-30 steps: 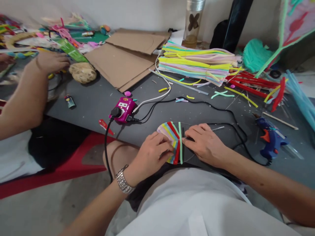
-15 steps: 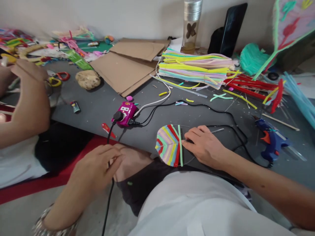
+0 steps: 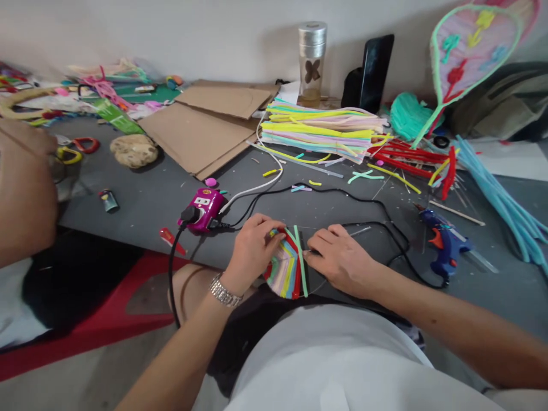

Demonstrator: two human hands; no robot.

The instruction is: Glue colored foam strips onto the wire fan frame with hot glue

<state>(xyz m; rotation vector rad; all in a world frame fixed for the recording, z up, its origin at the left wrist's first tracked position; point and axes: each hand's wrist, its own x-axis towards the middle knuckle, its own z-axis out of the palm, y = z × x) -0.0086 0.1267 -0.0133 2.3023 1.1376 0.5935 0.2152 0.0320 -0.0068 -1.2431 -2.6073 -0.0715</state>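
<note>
A half-covered leaf-shaped piece point(image 3: 286, 269) striped with coloured pipe cleaners lies at the near edge of the dark grey table point(image 3: 158, 188). My left hand point(image 3: 252, 248), with a metal watch on the wrist, rests its curled fingers on the left, striped side of the piece. My right hand point(image 3: 342, 258) presses down on the bare right side, fingertips against the green middle stem. A black cable point(image 3: 377, 214) loops behind the right hand.
A blue glue gun point(image 3: 443, 242) lies right of my hands. A magenta plug adapter point(image 3: 204, 208) sits to the left. A stack of pipe cleaners point(image 3: 321, 128), cardboard sheets point(image 3: 205, 123) and a jar point(image 3: 311, 63) stand behind. Another person's arm point(image 3: 21, 188) is at the far left.
My left hand went down to my knee half a second ago and has come back onto the striped piece. The right hand stayed on the piece. The view shifted slightly.
</note>
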